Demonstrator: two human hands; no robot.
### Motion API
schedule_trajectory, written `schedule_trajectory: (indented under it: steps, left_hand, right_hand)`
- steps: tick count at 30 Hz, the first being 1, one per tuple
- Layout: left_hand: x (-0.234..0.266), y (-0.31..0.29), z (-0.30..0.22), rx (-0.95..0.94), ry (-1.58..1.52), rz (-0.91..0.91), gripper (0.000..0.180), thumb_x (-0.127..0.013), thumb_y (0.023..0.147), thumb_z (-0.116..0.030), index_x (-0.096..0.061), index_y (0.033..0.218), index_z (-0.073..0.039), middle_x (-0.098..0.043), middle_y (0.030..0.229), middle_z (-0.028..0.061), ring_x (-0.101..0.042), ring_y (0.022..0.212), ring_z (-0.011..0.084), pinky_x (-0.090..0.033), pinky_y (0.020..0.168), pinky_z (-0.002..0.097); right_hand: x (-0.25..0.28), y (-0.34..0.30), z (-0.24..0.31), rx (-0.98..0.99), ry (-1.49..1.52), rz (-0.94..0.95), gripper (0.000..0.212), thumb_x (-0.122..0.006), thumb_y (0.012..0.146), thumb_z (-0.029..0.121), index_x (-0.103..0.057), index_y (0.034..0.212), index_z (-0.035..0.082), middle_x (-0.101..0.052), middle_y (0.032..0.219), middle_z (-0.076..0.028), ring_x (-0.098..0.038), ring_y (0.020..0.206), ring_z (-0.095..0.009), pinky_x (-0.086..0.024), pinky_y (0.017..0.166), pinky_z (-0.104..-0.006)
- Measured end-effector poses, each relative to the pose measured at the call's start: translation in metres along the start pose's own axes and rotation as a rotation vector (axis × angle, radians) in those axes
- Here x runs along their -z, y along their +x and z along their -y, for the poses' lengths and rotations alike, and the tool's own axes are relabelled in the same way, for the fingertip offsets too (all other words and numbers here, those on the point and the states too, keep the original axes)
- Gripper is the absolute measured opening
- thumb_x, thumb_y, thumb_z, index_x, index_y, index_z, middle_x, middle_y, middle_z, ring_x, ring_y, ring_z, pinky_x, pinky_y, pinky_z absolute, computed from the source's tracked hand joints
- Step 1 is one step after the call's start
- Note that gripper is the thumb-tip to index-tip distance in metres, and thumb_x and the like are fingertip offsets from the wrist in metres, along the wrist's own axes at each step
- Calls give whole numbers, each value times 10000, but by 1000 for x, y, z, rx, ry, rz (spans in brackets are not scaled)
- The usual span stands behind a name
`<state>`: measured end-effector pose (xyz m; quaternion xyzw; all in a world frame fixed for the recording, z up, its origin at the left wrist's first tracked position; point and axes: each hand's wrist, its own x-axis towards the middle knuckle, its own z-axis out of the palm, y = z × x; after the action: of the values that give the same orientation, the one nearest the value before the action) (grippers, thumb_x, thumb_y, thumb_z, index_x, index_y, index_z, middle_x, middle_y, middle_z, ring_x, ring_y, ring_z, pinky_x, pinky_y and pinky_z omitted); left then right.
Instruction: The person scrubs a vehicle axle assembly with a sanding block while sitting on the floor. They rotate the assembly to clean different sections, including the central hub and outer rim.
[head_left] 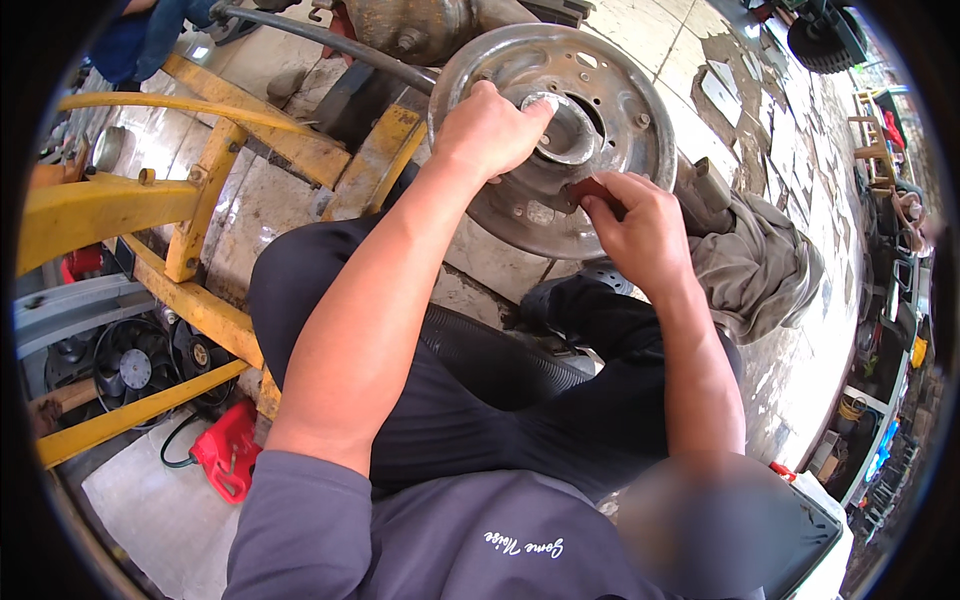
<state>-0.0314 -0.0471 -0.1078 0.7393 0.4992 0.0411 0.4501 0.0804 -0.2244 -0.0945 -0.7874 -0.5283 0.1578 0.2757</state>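
In front of me stands a round, worn metal brake backing plate (625,130) with bolt heads and holes. A bright metal ring (572,150) projects from its middle, around the axle end. My left hand (488,135) is closed at the ring's left side, its thumb pressed on the rim; some of its fingers are hidden. Just below and right of the ring, my right hand (640,225) pinches a small, reddish-brown piece of sandpaper (590,192), held against or very near the plate's lower part. Contact there cannot be made out.
A yellow metal frame (190,205) runs along my left. Beyond the plate lies a rusty axle housing (400,30). A grey-brown cloth (760,260) rests at right, near broken tiles (725,90). A red fuel can (226,450) and a fan (135,368) sit lower left.
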Motion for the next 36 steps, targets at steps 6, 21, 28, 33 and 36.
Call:
schedule_trajectory:
  steps: [6,21,28,33,36]
  left_hand:
    - [3,0,3,-5,1,0,888,-619,932,-569,-430,1362,185,-727,1018,275,-747,694,302,-620,655,362]
    - [5,-4,-5,44,-63,39,849,-614,932,-523,-415,1354,186,-723,1008,284,-736,647,300,-618,627,354]
    - [5,1,-2,40,-54,84,846,-605,943,-527,-409,1357,185,-730,1003,262,-738,655,286,-613,666,371]
    - [7,0,-4,40,-33,89,843,-606,945,-532,-409,1370,169,-729,1028,261,-742,675,282,-612,695,368]
    - [5,-2,-2,58,-48,56,840,-607,944,-530,-409,1378,161,-726,1038,267,-743,686,286,-611,709,369]
  right_hand:
    - [14,2,20,-469,216,219,231,-687,871,162,-735,1031,2,-730,814,-184,-711,745,-242,-540,728,-370]
    - [-53,-57,20,-568,718,-206,187,-695,931,99,-683,1057,-40,-714,909,-68,-636,784,-99,-527,710,-273]
    - [-47,-28,8,-592,935,-445,106,-678,957,47,-646,1036,-17,-699,937,-56,-650,774,-100,-549,688,-258]
    - [-62,-37,9,-616,918,-442,131,-681,951,49,-648,1058,-19,-696,935,-52,-647,768,-95,-541,670,-258]
    - [-57,-37,20,-610,962,-500,114,-680,948,54,-647,1030,-17,-687,906,-47,-628,745,-90,-526,655,-257]
